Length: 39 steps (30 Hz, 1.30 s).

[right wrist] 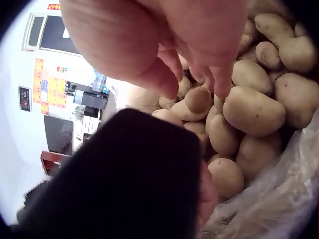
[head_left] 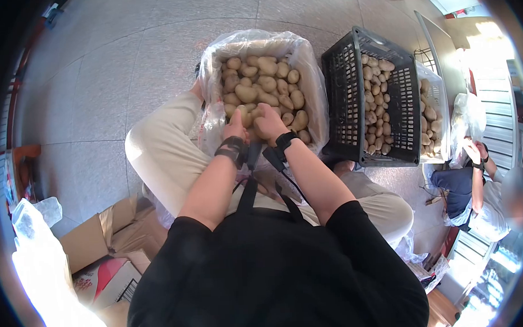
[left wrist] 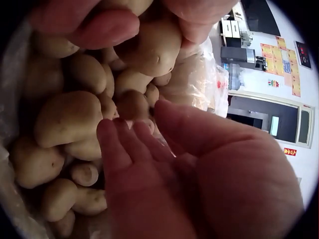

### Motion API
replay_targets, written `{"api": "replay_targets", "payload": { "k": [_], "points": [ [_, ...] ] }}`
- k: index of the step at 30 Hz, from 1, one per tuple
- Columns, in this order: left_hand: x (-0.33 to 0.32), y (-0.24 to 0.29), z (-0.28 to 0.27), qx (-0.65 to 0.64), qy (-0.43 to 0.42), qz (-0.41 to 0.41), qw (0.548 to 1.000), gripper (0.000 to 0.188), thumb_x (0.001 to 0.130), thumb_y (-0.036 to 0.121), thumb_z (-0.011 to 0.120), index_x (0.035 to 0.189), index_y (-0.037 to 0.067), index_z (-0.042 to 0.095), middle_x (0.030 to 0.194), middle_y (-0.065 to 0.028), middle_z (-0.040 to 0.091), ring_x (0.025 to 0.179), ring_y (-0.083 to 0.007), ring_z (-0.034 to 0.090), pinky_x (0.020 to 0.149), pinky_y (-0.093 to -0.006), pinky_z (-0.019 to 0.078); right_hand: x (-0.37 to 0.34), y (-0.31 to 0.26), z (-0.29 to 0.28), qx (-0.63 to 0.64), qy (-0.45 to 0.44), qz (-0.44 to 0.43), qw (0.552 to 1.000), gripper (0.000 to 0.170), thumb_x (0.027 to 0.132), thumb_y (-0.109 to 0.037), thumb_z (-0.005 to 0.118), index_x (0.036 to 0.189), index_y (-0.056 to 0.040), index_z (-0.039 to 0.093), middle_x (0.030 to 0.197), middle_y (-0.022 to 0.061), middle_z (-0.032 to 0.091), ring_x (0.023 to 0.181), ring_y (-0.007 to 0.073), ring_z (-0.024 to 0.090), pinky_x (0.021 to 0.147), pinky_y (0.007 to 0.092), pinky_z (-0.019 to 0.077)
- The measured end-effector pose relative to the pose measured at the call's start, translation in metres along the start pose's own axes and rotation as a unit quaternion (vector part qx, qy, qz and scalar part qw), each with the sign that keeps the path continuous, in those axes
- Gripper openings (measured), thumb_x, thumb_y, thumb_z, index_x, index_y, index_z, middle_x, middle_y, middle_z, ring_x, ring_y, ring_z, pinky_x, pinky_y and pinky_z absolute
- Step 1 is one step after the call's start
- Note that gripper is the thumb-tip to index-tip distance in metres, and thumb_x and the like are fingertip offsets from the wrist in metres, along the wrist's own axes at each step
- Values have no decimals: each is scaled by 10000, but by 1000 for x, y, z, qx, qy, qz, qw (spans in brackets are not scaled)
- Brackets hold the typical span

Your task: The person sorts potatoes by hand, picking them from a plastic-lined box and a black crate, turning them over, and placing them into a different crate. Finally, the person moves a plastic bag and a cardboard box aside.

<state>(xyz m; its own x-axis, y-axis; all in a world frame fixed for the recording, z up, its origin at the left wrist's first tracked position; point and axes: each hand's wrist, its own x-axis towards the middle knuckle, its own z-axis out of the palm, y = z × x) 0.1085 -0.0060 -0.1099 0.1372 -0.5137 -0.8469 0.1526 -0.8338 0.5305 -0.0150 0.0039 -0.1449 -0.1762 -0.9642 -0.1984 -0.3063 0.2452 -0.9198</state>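
The grey tiled floor point(head_left: 106, 82) spreads across the upper part of the head view. A seated person in a black T-shirt point(head_left: 276, 267) and light trousers point(head_left: 157, 147) fills the 6 o'clock side. At 1 o'clock stands a black slatted plastic crate point(head_left: 406, 95) with potatoes in it. Around 12 o'clock, between the seated person's knees, is a container lined with clear plastic film point(head_left: 311, 69), holding many loose potatoes point(head_left: 267, 82). Cardboard boxes point(head_left: 85, 239) lie at 8 o'clock. At 3 to 4 o'clock another person point(head_left: 484, 202) handles a clear plastic bag point(head_left: 466, 119). A white crate point(head_left: 444, 111) of potatoes stands just beside the black one, on its 3 o'clock side.

Both of the seated person's hands are over the near, 6 o'clock part of the lined container, close together, each with a black band at the wrist. The left hand point(head_left: 235, 128) grips a potato point(left wrist: 159, 50) between thumb and fingers, above the loose ones; part of its grasp is cut off at the top edge of the left wrist view. The right hand point(head_left: 273, 123) has its thumb and fingers extended and slightly bent, relaxed rather than clenched, with the palm turned toward the left hand. Its fingertips are close to the loose potatoes; whether they touch any cannot be told.
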Motion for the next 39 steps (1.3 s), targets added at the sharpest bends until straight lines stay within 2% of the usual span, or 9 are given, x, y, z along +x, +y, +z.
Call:
{"api": "replay_targets", "payload": {
  "k": [4,10,14,16,20,23,29,35,39],
  "points": [
    [6,0,-7,-21,14,0,1000,562,772,580,505,596,50,445,482,-48,429,372,-164,431,334,-300,357,-3,3,-4,-66,-41,-58,995,315,707,-53,514,1015,9,529,987,206,556,957,339,526,842,370,416],
    [-3,7,7,17,31,-13,999,561,784,567,499,579,47,454,494,-65,452,377,-179,439,353,-305,371,-41,15,-26,-119,-59,4,991,312,687,-99,566,982,1,550,989,216,555,933,347,529,818,375,424],
    [16,-1,8,16,11,16,1000,474,781,453,565,646,1,519,534,-83,500,405,-181,467,387,-312,399,-56,13,-38,-123,-81,28,989,319,728,-124,560,1019,8,550,939,169,601,880,260,588,755,323,463],
    [89,-42,-4,79,44,139,986,355,767,334,578,734,-19,563,583,-107,549,484,-197,525,473,-313,440,-60,10,-44,-89,-98,49,990,328,731,-128,564,1026,15,548,934,150,609,873,243,595,749,313,466],
    [29,-11,-8,157,39,137,977,267,729,159,550,918,-22,602,760,-152,629,678,-225,607,671,-301,470,-72,11,-51,-42,-93,65,993,320,700,-104,553,998,12,550,872,176,604,804,273,596,707,339,465],
    [48,-29,-9,245,170,363,883,271,734,126,530,951,-24,592,855,-163,624,768,-217,610,701,-294,467,-79,12,-52,-39,-80,58,994,298,711,-100,546,988,9,557,853,159,616,775,248,606,684,323,469],
    [23,-11,10,-33,-49,203,977,225,798,84,529,1004,-5,537,894,-96,584,814,-173,581,639,-280,491,-82,-12,-75,-6,-32,42,999,213,737,-98,551,916,11,588,810,115,630,744,197,607,667,296,470],
    [-86,28,28,-54,-234,181,954,166,849,70,507,1008,22,499,904,-58,572,796,-143,570,633,-252,483,-71,-78,-166,187,26,67,980,150,782,-64,544,896,19,594,790,71,626,704,134,600,624,240,473],
    [-107,31,34,-25,-317,160,935,154,857,79,502,1005,37,513,891,-52,576,777,-137,579,644,-260,482,-57,-75,-262,309,161,59,936,160,824,-62,536,962,14,559,875,97,621,717,161,615,644,253,508]
  ]
}}
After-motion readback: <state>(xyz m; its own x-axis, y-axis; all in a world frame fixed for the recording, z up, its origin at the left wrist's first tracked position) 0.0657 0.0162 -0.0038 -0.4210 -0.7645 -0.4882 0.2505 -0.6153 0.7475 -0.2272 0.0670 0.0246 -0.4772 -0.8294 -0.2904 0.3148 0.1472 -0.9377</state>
